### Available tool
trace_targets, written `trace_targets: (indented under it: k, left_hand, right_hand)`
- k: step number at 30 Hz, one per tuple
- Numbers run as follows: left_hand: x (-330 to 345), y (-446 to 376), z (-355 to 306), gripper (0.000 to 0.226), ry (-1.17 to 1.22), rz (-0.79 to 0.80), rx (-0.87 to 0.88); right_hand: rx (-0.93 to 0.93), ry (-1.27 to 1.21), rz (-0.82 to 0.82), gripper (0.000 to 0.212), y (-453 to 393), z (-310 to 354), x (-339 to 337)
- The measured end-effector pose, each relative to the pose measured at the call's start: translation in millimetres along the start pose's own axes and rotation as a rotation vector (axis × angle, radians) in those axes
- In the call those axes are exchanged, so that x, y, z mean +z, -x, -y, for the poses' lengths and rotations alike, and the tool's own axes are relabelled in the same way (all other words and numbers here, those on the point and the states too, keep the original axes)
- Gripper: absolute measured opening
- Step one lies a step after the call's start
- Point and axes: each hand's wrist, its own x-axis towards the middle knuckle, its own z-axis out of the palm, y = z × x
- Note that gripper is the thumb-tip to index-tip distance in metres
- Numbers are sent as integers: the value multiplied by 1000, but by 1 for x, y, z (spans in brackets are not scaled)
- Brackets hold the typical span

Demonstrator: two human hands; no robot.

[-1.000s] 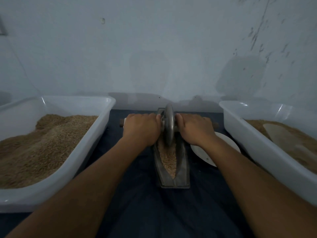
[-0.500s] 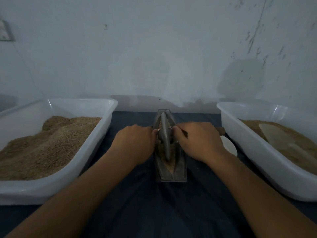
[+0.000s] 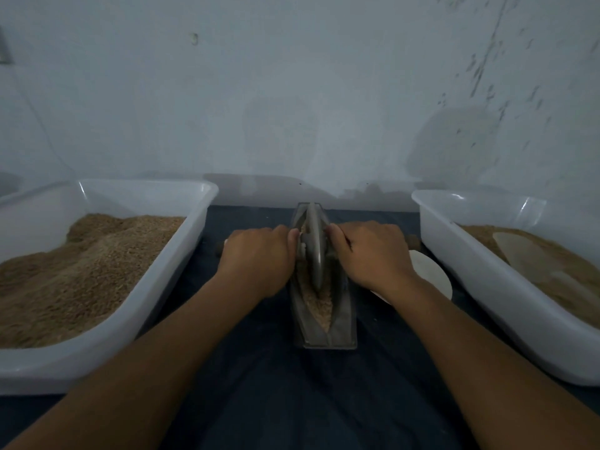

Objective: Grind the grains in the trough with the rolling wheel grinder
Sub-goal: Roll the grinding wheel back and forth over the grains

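A narrow grey metal trough (image 3: 341, 332) lies lengthwise on the dark cloth in front of me, with tan grains (image 3: 319, 306) in its groove. A grey metal wheel (image 3: 314, 245) stands upright in the trough, around its middle. My left hand (image 3: 259, 258) grips the wooden axle handle on the wheel's left side. On the other side, my right hand (image 3: 370, 254) grips the handle, whose tip (image 3: 413, 241) shows past my knuckles. Both sets of fingers are curled over the handle.
A white plastic tub (image 3: 181, 254) heaped with brown grain stands at the left. Another white tub (image 3: 487, 274) at the right holds grain and a pale scoop (image 3: 516, 248). A white plate (image 3: 428, 271) lies under my right wrist. A pale wall rises just behind.
The wheel rolled from the trough's far end toward me, then back a little toward the middle. Both hands stayed on the handle throughout.
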Motion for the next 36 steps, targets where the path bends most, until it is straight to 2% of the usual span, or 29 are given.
trace_targets:
  k: [3, 7, 9, 14, 17, 22, 24, 26, 31, 36]
  left_hand:
    - [8, -15, 4, 24, 5, 16, 18]
    - [17, -35, 7, 31, -7, -2, 0]
    - [20, -44, 7, 27, -23, -9, 2]
    - [21, -62, 11, 18, -81, 85, 7]
    - [22, -65, 11, 11, -67, 104, 2]
    - [19, -57, 12, 12, -63, 136, 4]
    - [16, -50, 13, 13, -18, 171, -7]
    - [15, -40, 11, 15, -8, 139, -13]
    - [3, -17, 1, 19, -11, 62, -10]
    - [-19, -9, -5, 35, -35, 215, -8]
  right_hand:
    - [46, 39, 22, 50, -9, -5, 11]
    - [75, 49, 96, 47, -23, -11, 16]
    - [91, 53, 160, 48, -31, -15, 19]
    - [124, 83, 262, 40, -51, -20, 25]
    - [126, 111, 252, 31, -56, -19, 27]
    - [110, 151, 149, 33, -49, -11, 26]
    - [96, 148, 106, 37, -43, -5, 23]
    - [108, 126, 65, 48, -35, -1, 19]
    - [136, 36, 129, 52, -12, 2, 8]
    - [136, -17, 77, 50, 11, 10, -6]
